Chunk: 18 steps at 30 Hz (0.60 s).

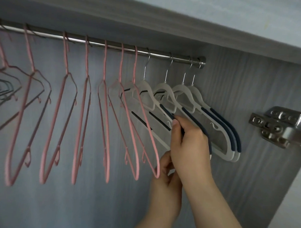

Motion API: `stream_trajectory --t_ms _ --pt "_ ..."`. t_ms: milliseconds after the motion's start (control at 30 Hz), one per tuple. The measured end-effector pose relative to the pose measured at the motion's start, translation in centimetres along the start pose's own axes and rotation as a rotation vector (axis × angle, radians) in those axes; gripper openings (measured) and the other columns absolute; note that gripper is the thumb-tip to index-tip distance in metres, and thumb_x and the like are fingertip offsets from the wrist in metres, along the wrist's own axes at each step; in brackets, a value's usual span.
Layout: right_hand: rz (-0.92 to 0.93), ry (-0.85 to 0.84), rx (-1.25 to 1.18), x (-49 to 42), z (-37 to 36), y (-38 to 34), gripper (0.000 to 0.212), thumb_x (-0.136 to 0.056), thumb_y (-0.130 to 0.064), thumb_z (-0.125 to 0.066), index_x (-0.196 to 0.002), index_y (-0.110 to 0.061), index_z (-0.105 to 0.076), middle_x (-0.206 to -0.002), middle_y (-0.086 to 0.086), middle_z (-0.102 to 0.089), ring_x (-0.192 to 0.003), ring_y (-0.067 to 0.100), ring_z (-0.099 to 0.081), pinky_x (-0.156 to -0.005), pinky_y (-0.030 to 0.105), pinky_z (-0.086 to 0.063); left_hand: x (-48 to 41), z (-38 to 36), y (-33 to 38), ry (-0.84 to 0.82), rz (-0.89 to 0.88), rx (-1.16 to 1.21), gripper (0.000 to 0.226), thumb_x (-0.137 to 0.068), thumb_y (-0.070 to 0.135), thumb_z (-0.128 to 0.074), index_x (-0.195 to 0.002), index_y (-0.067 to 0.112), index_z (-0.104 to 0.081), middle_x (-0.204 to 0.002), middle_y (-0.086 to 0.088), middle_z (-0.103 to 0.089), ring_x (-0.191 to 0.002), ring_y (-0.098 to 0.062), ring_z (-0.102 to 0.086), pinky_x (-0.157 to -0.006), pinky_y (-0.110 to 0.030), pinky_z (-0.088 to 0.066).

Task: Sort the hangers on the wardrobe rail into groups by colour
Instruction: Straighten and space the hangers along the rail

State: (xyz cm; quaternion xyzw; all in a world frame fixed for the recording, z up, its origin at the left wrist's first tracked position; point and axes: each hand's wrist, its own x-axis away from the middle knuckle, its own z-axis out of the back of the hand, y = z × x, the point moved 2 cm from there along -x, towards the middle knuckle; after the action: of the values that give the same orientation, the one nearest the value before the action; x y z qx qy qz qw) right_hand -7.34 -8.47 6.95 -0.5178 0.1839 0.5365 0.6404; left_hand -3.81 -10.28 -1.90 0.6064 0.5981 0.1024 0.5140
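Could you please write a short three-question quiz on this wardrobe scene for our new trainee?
1. True or false: the white hangers hang at the right end of the rail, next to the wardrobe side wall.
2. Multiple choice: what does the right hand grip? A) a pink hanger, B) the dark padded arm of a white hanger, C) the door hinge.
3. Fill in: the left hand touches the lower end of the rightmost ___ hanger.

Key: 1 true; 2 B; 3 pink.
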Motion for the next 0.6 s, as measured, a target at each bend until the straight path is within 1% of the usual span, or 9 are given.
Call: stream_trajectory --t_ms 33,100,167,233,333,400,433,500,600 --pt "0.023 -0.029 0.015 0.1 0.0 -0.2 0.024 -0.096 -0.022 -0.040 -0.096 -0.013 -0.062 -0.064 -0.005 -0.056 -0.060 0.012 -0.053 -0.057 0.025 -0.039 0.0 0.2 -0.1 -0.003 -0.004 -0.016 0.029 -0.052 0.029 -0.058 -0.077 0.037 -0.070 -0.078 0.011 -0.071 -0.077 -0.001 -0.063 -0.064 -0.013 -0.047" --pt "0.050 -0.072 0.075 0.3 0.4 -0.5 0.029 -0.096 -0.028 -0.040 -0.111 -0.012 -0.059 -0.088 0.005 -0.066 -0.083 0.021 -0.062 -0.069 0.025 -0.044 0.0 0.5 -0.2 0.001 -0.022 -0.048 0.027 -0.059 0.021 -0.059 -0.081 0.032 -0.070 -0.082 0.005 -0.071 -0.079 -0.005 -0.062 -0.067 -0.016 -0.047" --pt "0.086 -0.007 0.119 0.3 1.9 -0.4 0.038 -0.091 -0.031 -0.044 -0.121 -0.009 -0.056 -0.101 0.010 -0.064 -0.097 0.026 -0.060 -0.078 0.024 -0.042 0.1 0.5 -0.1 -0.005 -0.042 -0.104 0.028 -0.068 0.016 -0.058 -0.092 0.029 -0.068 -0.089 0.002 -0.070 -0.084 -0.010 -0.061 -0.075 -0.020 -0.047" --pt "0.102 0.085 0.167 -0.4 3.7 0.0 0.038 -0.086 -0.026 -0.050 -0.119 -0.009 -0.058 -0.106 0.012 -0.061 -0.099 0.029 -0.058 -0.082 0.025 -0.039 0.4 0.4 -0.2 0.005 -0.023 -0.160 0.031 -0.071 0.026 -0.061 -0.098 0.039 -0.063 -0.080 0.010 -0.064 -0.080 -0.008 -0.058 -0.077 -0.024 -0.047" --pt "0.030 0.035 0.137 -1.5 4.9 1.4 0.034 -0.089 -0.019 -0.056 -0.122 -0.014 -0.057 -0.116 0.007 -0.059 -0.105 0.021 -0.058 -0.082 0.019 -0.037 1.1 -0.2 -0.7 0.070 -0.006 -0.130 0.058 -0.068 0.020 -0.065 -0.112 0.054 -0.046 -0.075 0.011 -0.059 -0.067 -0.004 -0.055 -0.065 -0.022 -0.048" --pt "-0.040 -0.038 0.116 -1.9 4.4 2.2 0.038 -0.090 -0.020 -0.054 -0.127 -0.017 -0.052 -0.123 0.004 -0.059 -0.110 0.018 -0.057 -0.082 0.017 -0.036 1.8 -0.6 -1.8 0.155 0.051 -0.076 0.077 -0.067 0.009 -0.070 -0.121 0.051 -0.033 -0.080 0.006 -0.058 -0.059 -0.004 -0.053 -0.059 -0.022 -0.048" --pt "-0.061 -0.065 0.103 -2.0 4.1 2.5 0.039 -0.091 -0.020 -0.053 -0.129 -0.017 -0.050 -0.125 0.004 -0.058 -0.112 0.018 -0.056 -0.083 0.017 -0.036 2.1 -0.8 -2.3 0.182 0.095 -0.068 0.079 -0.068 0.004 -0.072 -0.125 0.043 -0.032 -0.082 0.002 -0.057 -0.056 -0.003 -0.053 -0.059 -0.024 -0.049" --pt "-0.119 -0.124 0.060 -2.1 3.4 3.1 0.041 -0.093 -0.018 -0.048 -0.134 -0.015 -0.045 -0.127 0.004 -0.058 -0.113 0.018 -0.055 -0.085 0.019 -0.037 2.2 -1.3 -3.0 0.189 0.181 -0.055 0.067 -0.071 0.003 -0.072 -0.123 0.028 -0.040 -0.085 -0.001 -0.057 -0.056 -0.002 -0.055 -0.063 -0.028 -0.049" --pt "-0.180 -0.183 0.071 -2.4 2.4 4.0 0.040 -0.095 -0.014 -0.042 -0.135 -0.014 -0.043 -0.124 0.005 -0.060 -0.110 0.021 -0.057 -0.089 0.025 -0.041 1.1 -2.0 -3.6 0.126 0.282 0.006 0.036 -0.079 0.002 -0.064 -0.108 0.020 -0.054 -0.092 -0.004 -0.062 -0.069 -0.005 -0.062 -0.067 -0.026 -0.051"
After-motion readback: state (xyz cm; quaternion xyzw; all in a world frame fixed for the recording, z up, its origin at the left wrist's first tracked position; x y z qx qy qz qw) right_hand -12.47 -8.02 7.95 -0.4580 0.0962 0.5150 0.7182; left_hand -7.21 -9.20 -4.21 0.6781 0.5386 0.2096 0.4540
